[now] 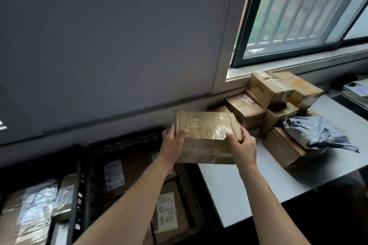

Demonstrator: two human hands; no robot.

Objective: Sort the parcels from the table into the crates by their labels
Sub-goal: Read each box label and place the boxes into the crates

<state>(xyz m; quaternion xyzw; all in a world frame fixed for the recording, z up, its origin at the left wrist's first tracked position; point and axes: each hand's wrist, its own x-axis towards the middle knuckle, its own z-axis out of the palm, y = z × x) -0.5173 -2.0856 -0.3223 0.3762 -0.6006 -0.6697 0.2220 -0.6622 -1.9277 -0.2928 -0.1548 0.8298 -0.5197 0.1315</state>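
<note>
While left hand [172, 142] and right hand [244, 146] grip one box [205, 137], two crates [127, 141] hold parcels [114, 175].

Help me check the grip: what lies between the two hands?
A taped cardboard box, gripped at its sides by the left hand and right hand, in the head view.

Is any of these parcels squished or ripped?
Yes. The grey bag parcel on the table is badly crumpled and slumps over a brown box. The cardboard box gripped by the left hand and right hand looks torn at its far right corner, with wrinkled tape.
</note>
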